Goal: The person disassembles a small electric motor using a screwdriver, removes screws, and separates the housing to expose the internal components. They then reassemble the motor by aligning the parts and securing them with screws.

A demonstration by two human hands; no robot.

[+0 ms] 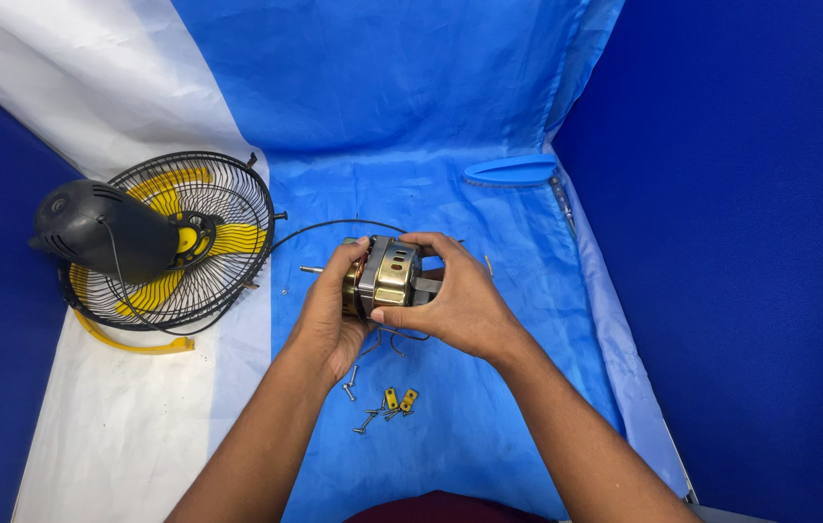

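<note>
Blue sheet [489,407], fan motor [387,276] between both hands

Both hands, left [326,315] and right [460,302], grip a metal fan motor [384,276] above loose screws [373,415].

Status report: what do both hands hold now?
Left hand and right hand both grip the motor. Loose screws lie below. Fan guard stands apart, left.

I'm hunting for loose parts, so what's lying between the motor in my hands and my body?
In the head view, small screws and two yellow clips lie on the blue sheet below the motor.
</note>
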